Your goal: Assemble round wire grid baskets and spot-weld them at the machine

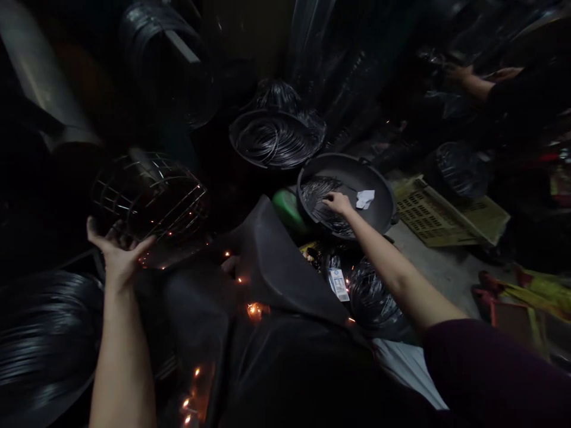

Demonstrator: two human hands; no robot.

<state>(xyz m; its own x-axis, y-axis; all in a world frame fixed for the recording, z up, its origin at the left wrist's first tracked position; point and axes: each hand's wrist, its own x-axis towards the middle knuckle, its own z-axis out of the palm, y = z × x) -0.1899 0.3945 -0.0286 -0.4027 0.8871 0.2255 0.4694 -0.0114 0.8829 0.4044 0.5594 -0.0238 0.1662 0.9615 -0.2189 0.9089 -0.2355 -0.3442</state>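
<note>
A round wire-frame guard (151, 193), made of bent metal rods, stands at the left. Just below its near rim is my left hand (120, 246), palm up with fingers spread; whether a fingertip touches the rods is hard to tell in the dark. My right hand (339, 203) reaches into a black basin (379, 196) with its fingers pinched over a heap of thin cut wires (319, 190). What sits between those fingertips is too small to make out. A crumpled white paper (365, 199) lies in the basin beside that hand.
Behind the basin lies a coil of wire (276, 139) in another dark container. Orange sparks (254, 310) glow around a black cover over my lap. A yellow crate (446, 214) and a labelled wire bundle (375, 294) are on the right. Another person's hands (464, 74) work at upper right.
</note>
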